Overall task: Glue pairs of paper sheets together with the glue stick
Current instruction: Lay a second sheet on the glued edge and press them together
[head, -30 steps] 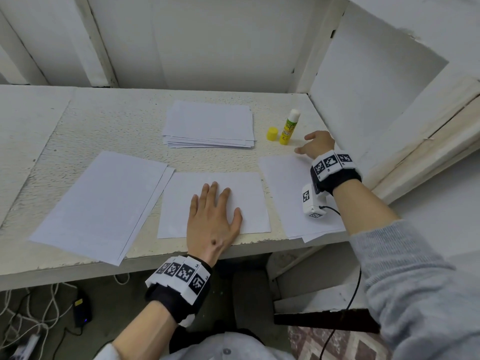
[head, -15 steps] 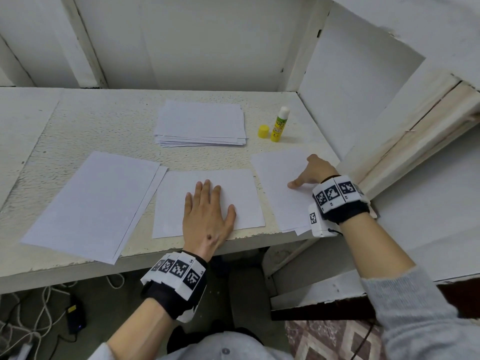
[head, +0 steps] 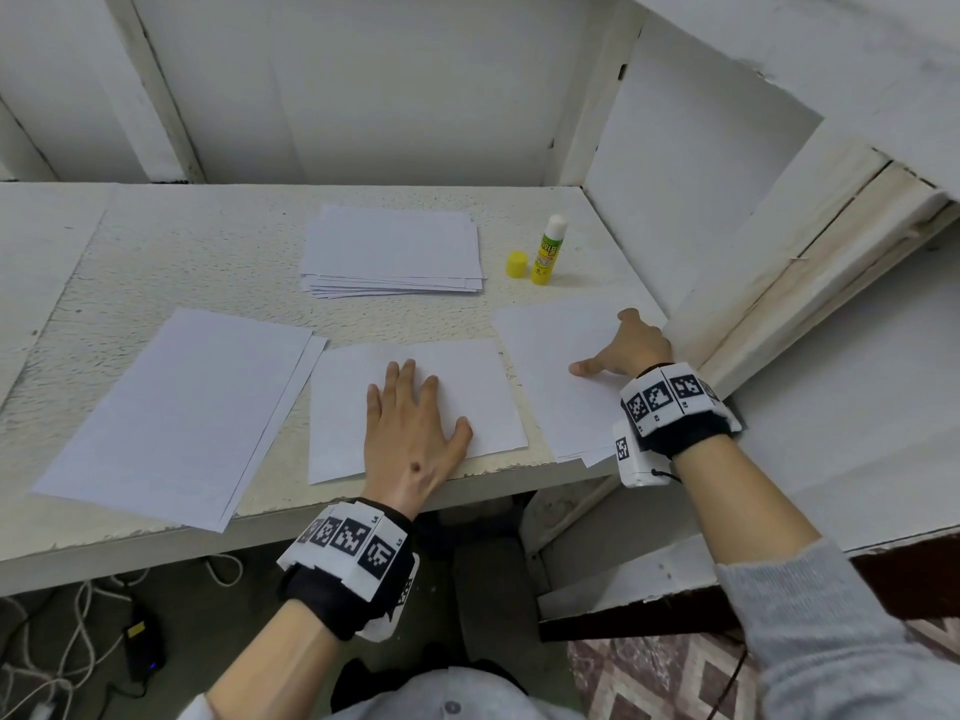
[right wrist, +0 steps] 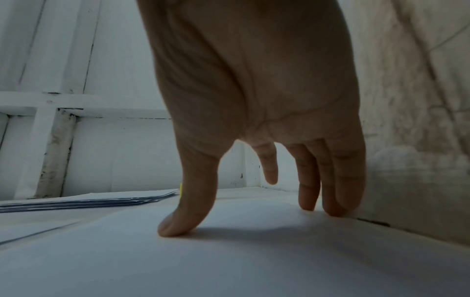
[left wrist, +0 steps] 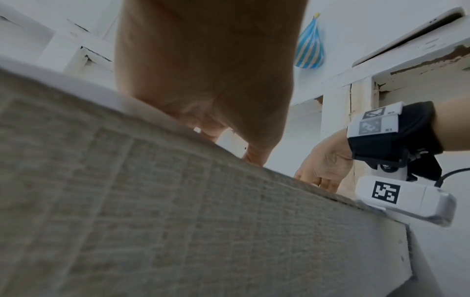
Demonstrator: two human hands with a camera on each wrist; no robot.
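Observation:
My left hand (head: pixel 410 428) lies flat, fingers straight, on a white sheet (head: pixel 467 376) at the front middle of the table. My right hand (head: pixel 621 348) rests its thumb and fingertips (right wrist: pixel 183 221) on a small pile of sheets (head: pixel 550 356) at the front right, next to the wall. The uncapped glue stick (head: pixel 548 252) stands upright at the back right, its yellow cap (head: pixel 516 264) beside it. A stack of paper (head: pixel 392 252) sits at the back middle. Two overlapping sheets (head: pixel 182 413) lie at the front left.
A white side wall (head: pixel 701 210) closes the table on the right, close to my right hand. The white table (head: pixel 171 252) has a rough, chipped front edge. Cables and a charger (head: pixel 140 646) lie on the floor below.
My right hand has drawn back from beside the glue stick toward the table's front and now rests on the right-hand sheets. The left hand has stayed flat on the middle sheet.

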